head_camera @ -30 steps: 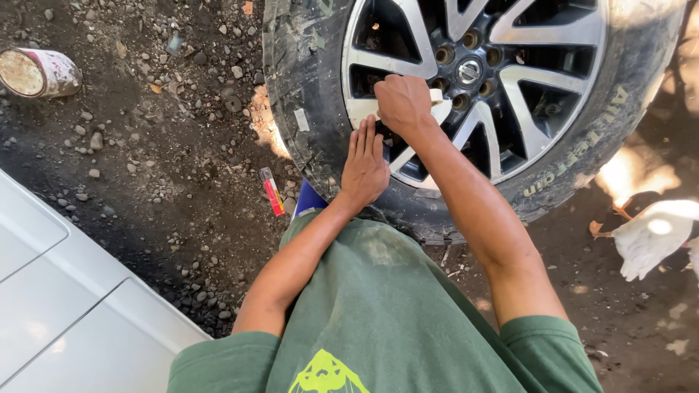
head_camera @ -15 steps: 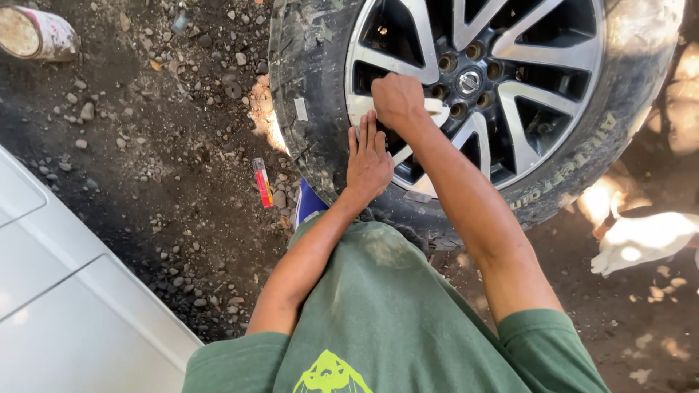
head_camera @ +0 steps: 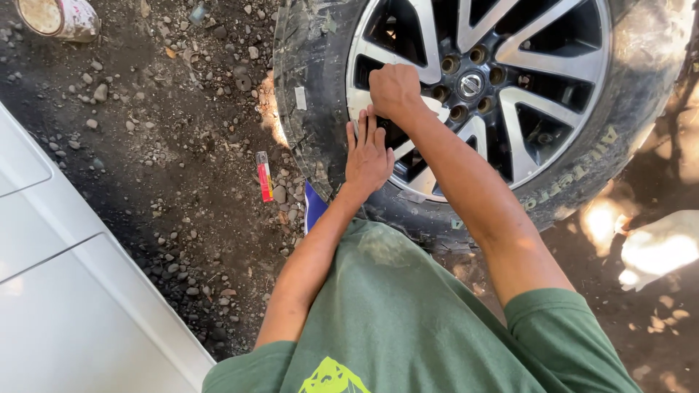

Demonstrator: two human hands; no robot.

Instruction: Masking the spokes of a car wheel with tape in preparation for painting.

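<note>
Left hand (head_camera: pixel 368 156) lies flat on the alloy wheel (head_camera: pixel 510 87); right hand (head_camera: pixel 395 89) is fisted above.

left hand (head_camera: pixel 368 154) flat, fingers spread, right hand (head_camera: pixel 394 89) fisted

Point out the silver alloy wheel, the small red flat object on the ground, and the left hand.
Silver spoked alloy wheel (head_camera: pixel 542 94), head view, on a bare spoke right of the hub.
Small red flat object (head_camera: pixel 263 175), head view, its middle.
Left hand (head_camera: pixel 368 154), head view, back of the hand, flat against the rim.
</note>
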